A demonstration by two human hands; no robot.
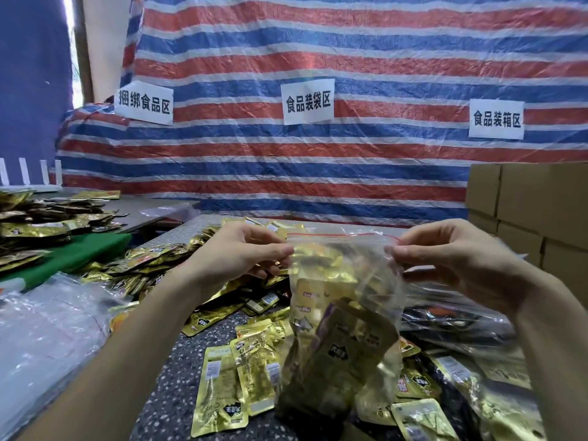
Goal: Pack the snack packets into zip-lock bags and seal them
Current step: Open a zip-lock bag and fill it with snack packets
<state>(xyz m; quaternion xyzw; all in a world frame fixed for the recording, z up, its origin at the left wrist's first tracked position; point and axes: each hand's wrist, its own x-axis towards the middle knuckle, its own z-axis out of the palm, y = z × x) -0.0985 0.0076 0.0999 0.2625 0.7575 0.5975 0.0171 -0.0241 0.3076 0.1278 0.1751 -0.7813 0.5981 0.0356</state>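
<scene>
Lying loose over the speckled table (pixel 165 377) at the bottom of the frame, gold snack packets (pixel 222 386) ring the work, with a heap of clear empty bags (pixel 47 329) at lower left. Above them, in the centre, hangs the zip-lock bag (pixel 343 313), stuffed with packets and held up off the table. The left hand (pixel 241 253) pinches its top left corner between thumb and fingers. The right hand (pixel 445 256) pinches the top right corner the same way, so the red zip strip (pixel 343 234) stretches between them. Whether the mouth is already pressed shut cannot be told. To seal it well, the strip should probably be kept taut and level and the packets shaken down below it, then the tracks squeezed together from one corner across to the other. Farther back, cardboard boxes (pixel 525 211) stand at right before a striped tarp (pixel 318 170) bearing paper signs (pixel 308 101).
</scene>
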